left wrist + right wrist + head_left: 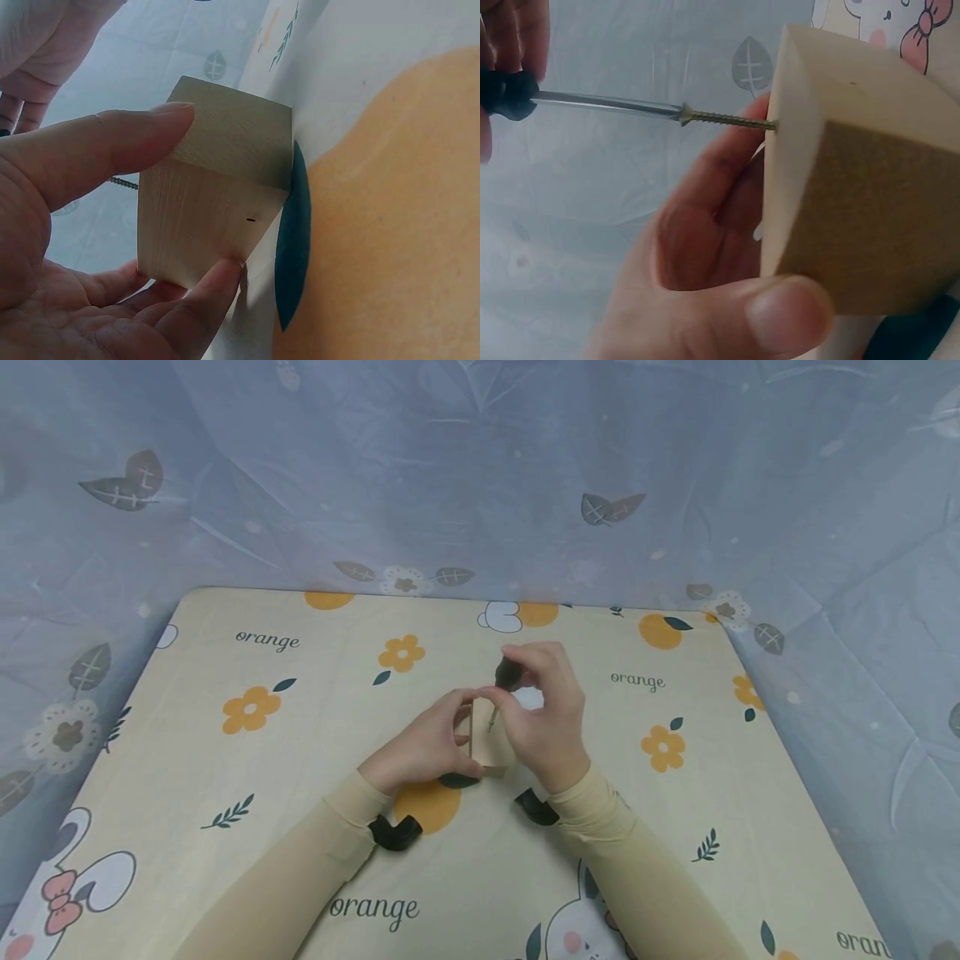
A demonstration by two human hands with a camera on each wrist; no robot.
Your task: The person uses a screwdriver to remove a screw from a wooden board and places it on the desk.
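My left hand (420,745) grips a pale wooden block (489,745) from its left side, thumb on one face and fingers on the opposite side. A long threaded screw (731,119) stands out from the block, its point at the wood and most of its thread exposed. My right hand (553,718) holds a screwdriver (508,673) by its black handle above the block. In the right wrist view the metal shaft (615,103) lines up with the screw, its tip meeting the screw's head. A small dark slit marks another face of the block (214,217) in the left wrist view.
Under the hands lies a cream table cover (315,760) printed with oranges, flowers and rabbits. A bluish-grey leaf-patterned sheet (480,477) hangs behind and at both sides. Black curved pieces, one (396,833) by the left wrist and another (537,808) by the right, sit at the cuffs.
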